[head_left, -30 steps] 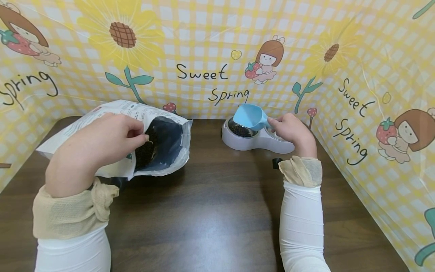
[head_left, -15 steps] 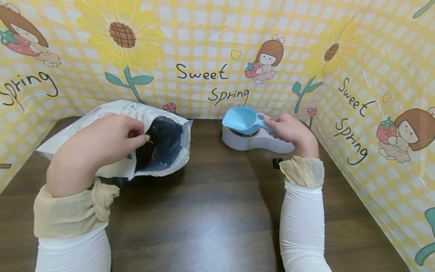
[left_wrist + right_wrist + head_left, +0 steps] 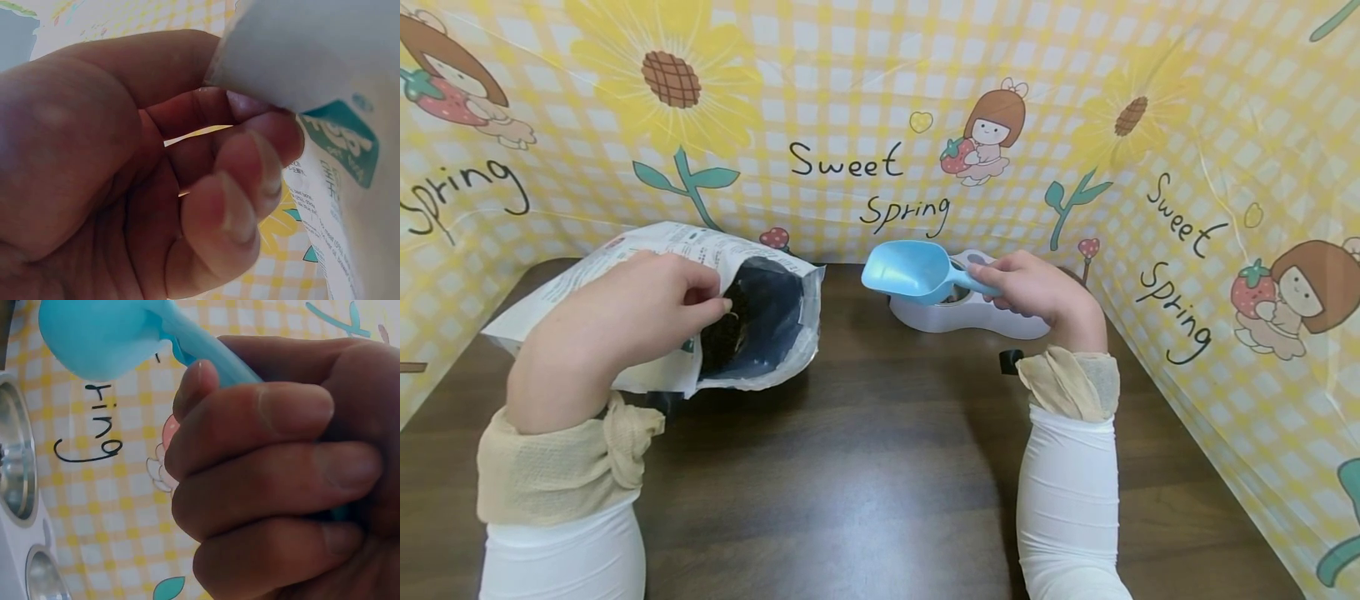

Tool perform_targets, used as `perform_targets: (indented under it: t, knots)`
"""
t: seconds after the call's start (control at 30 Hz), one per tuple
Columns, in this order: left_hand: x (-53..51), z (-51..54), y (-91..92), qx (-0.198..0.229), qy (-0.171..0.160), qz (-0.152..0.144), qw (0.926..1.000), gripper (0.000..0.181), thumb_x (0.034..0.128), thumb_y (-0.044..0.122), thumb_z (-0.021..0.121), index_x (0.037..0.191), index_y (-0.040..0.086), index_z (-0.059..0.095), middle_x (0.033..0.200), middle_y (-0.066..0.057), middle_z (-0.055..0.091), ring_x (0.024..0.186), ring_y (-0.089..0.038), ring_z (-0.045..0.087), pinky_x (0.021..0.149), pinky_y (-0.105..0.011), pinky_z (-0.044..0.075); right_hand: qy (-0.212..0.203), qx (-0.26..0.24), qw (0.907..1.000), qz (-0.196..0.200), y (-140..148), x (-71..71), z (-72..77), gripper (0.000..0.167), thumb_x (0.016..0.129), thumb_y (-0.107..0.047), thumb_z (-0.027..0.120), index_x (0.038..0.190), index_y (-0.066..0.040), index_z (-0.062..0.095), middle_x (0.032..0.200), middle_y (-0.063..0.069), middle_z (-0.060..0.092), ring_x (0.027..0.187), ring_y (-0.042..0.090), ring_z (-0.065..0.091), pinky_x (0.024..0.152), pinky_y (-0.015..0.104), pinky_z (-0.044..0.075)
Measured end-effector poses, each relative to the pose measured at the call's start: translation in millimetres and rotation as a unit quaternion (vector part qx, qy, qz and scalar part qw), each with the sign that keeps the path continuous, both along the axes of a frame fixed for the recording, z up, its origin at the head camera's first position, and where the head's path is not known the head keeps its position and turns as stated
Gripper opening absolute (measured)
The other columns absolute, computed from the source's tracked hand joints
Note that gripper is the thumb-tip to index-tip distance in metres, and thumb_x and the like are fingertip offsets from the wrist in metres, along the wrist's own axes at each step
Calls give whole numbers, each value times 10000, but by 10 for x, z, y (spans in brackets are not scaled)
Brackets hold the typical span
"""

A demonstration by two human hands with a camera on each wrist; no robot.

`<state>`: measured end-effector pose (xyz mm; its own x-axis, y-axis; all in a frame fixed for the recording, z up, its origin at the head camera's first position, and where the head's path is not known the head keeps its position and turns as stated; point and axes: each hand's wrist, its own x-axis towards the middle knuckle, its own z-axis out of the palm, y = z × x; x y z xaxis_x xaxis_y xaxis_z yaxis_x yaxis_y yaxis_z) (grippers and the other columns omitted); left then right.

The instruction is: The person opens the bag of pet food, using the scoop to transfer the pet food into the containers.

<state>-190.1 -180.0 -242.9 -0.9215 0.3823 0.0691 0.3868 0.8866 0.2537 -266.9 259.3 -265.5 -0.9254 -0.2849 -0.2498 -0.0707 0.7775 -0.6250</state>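
My left hand (image 3: pixel 625 308) pinches the rim of a white printed bag (image 3: pixel 696 242) lying on its side at the left. Its mouth faces right, showing a silvery lining and dark kibble (image 3: pixel 722 337). In the left wrist view, thumb and fingers hold the bag's edge (image 3: pixel 269 62). With curled fingers, my right hand (image 3: pixel 1037 287) grips the handle of a light blue scoop (image 3: pixel 910 267). No kibble shows in the scoop. It hangs above and partly left of a pale double pet bowl (image 3: pixel 936 317), hiding most of the left steel bowl (image 3: pixel 19 456).
A dark wooden table (image 3: pixel 842 467) bears everything. Yellow checked cloth (image 3: pixel 850 83) with printed flowers and figures rises behind and on both sides. A small black object (image 3: pixel 1011 362) shows beside my right wrist.
My right hand has tilted the scoop from mouth-down over the left bowl to more level and shifted it left. The left hand and bag have stayed in place.
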Motion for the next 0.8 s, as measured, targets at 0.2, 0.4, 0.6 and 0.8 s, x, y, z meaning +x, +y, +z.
perform_targets:
  t: [0.2, 0.4, 0.6, 0.8]
  knots:
    - [-10, -11, 5, 49, 70, -44, 10000, 383, 1041, 203, 639, 674, 173, 536, 617, 45, 430, 625, -154, 438, 628, -310, 328, 17, -114, 9998, 159, -61, 76, 66, 485, 1142, -456, 496, 835, -101, 615, 629, -48, 457, 560, 142, 388, 553, 290, 318]
    - [-11, -15, 17, 66, 62, -51, 9999, 383, 1040, 196, 641, 673, 174, 532, 616, 46, 430, 627, -153, 440, 634, -308, 334, -26, -306, 9987, 411, -124, 121, 108, 482, 1145, -422, 500, 789, -107, 580, 608, -56, 415, 551, 131, 363, 557, 281, 302]
    - [-10, -14, 23, 70, 71, -38, 9999, 381, 1036, 193, 644, 671, 177, 535, 618, 50, 427, 629, -153, 438, 637, -308, 335, 35, -299, 9982, 526, -150, 151, 128, 494, 1146, -410, 504, 751, -119, 555, 593, -58, 390, 558, 124, 356, 572, 281, 304]
    - [-8, -16, 29, 73, 96, -54, 9999, 375, 1032, 185, 639, 670, 176, 543, 620, 48, 435, 631, -152, 444, 637, -306, 339, 96, -284, 9973, 666, -165, 168, 130, 501, 1145, -402, 508, 719, -140, 542, 603, -59, 383, 567, 120, 357, 583, 279, 309]
